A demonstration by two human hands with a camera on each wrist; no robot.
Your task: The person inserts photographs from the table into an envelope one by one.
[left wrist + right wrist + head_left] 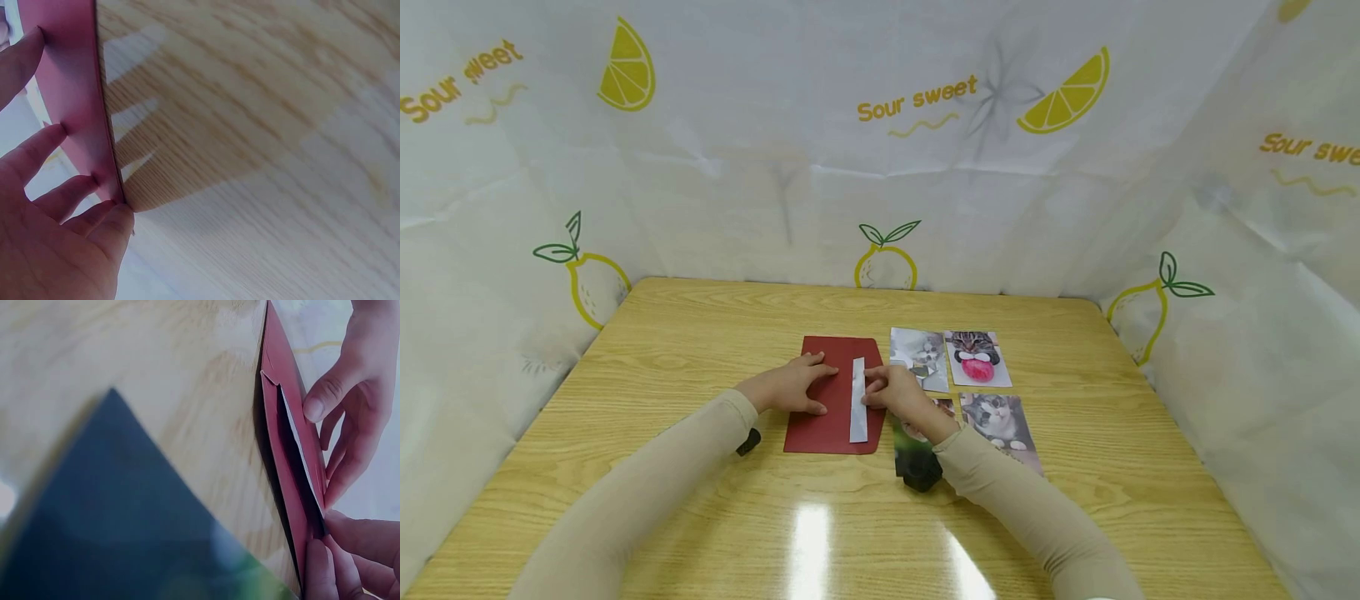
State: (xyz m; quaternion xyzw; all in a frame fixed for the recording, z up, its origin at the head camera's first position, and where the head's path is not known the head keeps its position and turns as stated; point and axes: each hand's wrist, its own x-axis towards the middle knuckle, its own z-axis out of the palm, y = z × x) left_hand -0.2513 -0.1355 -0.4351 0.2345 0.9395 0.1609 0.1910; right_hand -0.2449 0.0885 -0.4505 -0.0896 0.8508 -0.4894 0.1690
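Note:
A red envelope (pixel 820 437) lies on the table with a pale paper strip (pixel 858 421) running along its right part, near the flap side. My left hand (pixel 790 387) rests on the envelope's left half, fingers spread; in the left wrist view its fingertips (pixel 56 130) press on the red surface close to the edge. From the right, my right hand (pixel 901 393) pinches the strip's right edge between thumb and fingers. The right wrist view shows the strip's dark side (pixel 300 462) standing up off the envelope, with the thumb (pixel 359 534) at its lower end.
Several cat picture cards lie right of the envelope, among them one with a pink ball (pixel 977 371) and a grey one (pixel 1003 417). My right forearm passes over a green card (pixel 912 450). Lemon-print cloth (pixel 737 183) hangs behind the wooden table (pixel 700 333).

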